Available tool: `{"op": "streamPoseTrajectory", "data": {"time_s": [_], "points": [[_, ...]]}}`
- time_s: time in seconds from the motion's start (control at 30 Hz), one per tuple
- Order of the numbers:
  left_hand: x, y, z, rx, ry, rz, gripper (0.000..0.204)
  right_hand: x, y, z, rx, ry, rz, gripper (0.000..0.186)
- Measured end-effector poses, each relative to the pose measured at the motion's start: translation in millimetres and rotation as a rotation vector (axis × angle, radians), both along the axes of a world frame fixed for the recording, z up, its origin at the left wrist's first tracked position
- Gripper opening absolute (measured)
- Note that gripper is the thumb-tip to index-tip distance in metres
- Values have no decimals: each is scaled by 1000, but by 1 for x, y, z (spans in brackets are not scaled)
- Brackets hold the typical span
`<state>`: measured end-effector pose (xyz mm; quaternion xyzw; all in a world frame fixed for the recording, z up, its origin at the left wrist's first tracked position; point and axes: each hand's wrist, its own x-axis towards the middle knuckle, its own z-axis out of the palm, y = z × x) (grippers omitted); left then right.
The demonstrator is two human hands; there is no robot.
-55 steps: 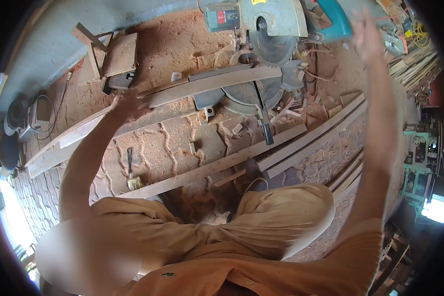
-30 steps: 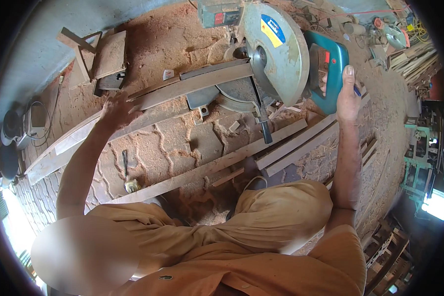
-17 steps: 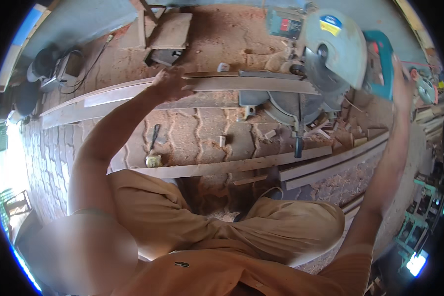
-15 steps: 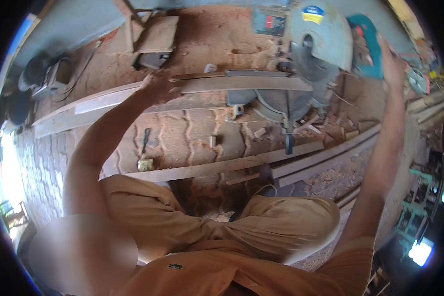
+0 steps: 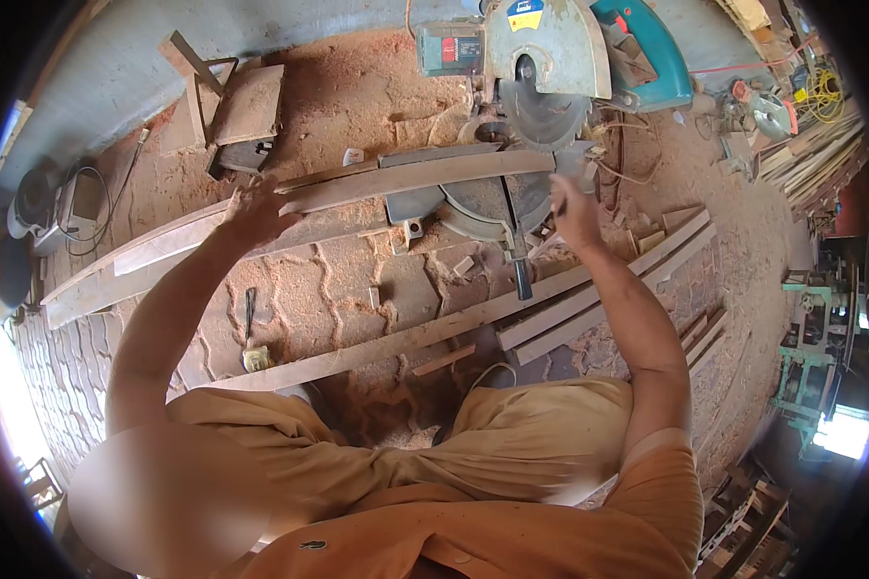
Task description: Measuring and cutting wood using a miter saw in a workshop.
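A long wooden board (image 5: 406, 179) lies across the base of a mitre saw (image 5: 547, 53), along its fence. My left hand (image 5: 254, 214) is closed over this board, left of the saw base. My right hand (image 5: 577, 217) is by the board's right end, holding nothing, its fingers apart and partly bent; whether it touches the wood I cannot tell. The saw's round blade (image 5: 546, 114) stands raised behind the board. Its teal handle (image 5: 661, 58) is free of both hands. More long planks (image 5: 97, 299) lie beneath and beside the board on the left.
Nearer to me, long wooden strips (image 5: 386, 343) lie on the sawdust-covered paving. A tape measure (image 5: 257, 359) sits by my left knee. A wooden stand (image 5: 246, 106) is at the back left. Another power tool (image 5: 765, 111) and stacked wood strips (image 5: 811, 154) are at the right.
My right hand has let go of the saw handle and come down and left to the board's end. My left hand stays at the board. The view has shifted to the right.
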<state>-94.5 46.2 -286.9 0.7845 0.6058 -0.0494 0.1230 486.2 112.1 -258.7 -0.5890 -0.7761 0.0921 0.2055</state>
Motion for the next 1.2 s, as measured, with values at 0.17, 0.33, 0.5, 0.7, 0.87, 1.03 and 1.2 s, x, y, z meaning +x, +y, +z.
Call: {"op": "streamPoseTrajectory", "data": {"time_s": [0.17, 0.33, 0.5, 0.7, 0.87, 1.03, 1.2], "points": [[3, 2, 8, -76, -52, 23, 47, -32, 21, -13, 8, -170, 87, 45], [2, 2, 7, -70, -48, 23, 51, -56, 50, -6, 45, -124, 276, 50], [-1, 2, 3, -12, -9, -18, 52, -61, 73, -2, -64, -224, 328, 39], [1, 6, 9, -44, 0, -39, 56, -64, 82, 2, -202, -265, 321, 36], [4, 8, 15, -105, 84, -19, 60, -58, 85, -7, -103, -205, 404, 38], [3, 10, 6, -61, 203, -107, 56, -53, 78, -13, -157, -49, 353, 50], [7, 15, 11, -66, 264, -167, 64, -57, 52, -5, 44, -101, 280, 26]]}}
